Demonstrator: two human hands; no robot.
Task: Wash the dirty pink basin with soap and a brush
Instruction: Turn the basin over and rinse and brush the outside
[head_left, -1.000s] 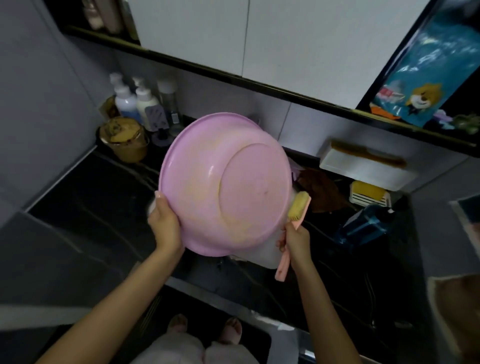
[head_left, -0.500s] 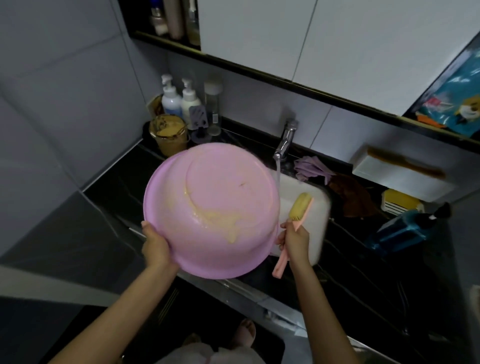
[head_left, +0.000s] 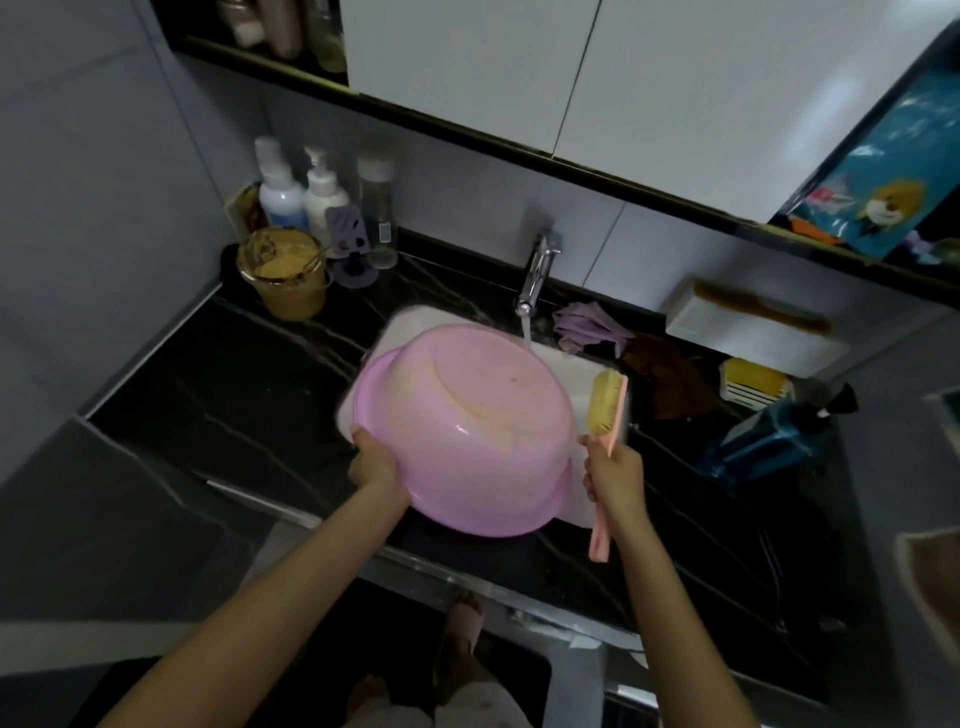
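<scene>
The pink basin (head_left: 462, 431) is turned bottom-up over the white sink (head_left: 566, 374), its underside smeared with yellow-brown dirt. My left hand (head_left: 375, 465) grips its left rim. To the basin's right, my right hand (head_left: 615, 475) grips the pink handle of a brush (head_left: 605, 408) whose yellow bristles point up and face the basin. Water runs from the chrome tap (head_left: 537, 270) just behind the basin's far edge.
Black marble counter (head_left: 234, 384) surrounds the sink. At back left stand a dirty jar (head_left: 285, 275) and bottles (head_left: 304, 192). Purple gloves (head_left: 587, 327), a brown cloth (head_left: 670, 374), a yellow soap dish (head_left: 753, 382) and a blue bottle (head_left: 763, 441) lie to the right.
The basin has come down from in front of my face to just over the sink and tipped flatter, bottom up. The brush stays beside it in my right hand.
</scene>
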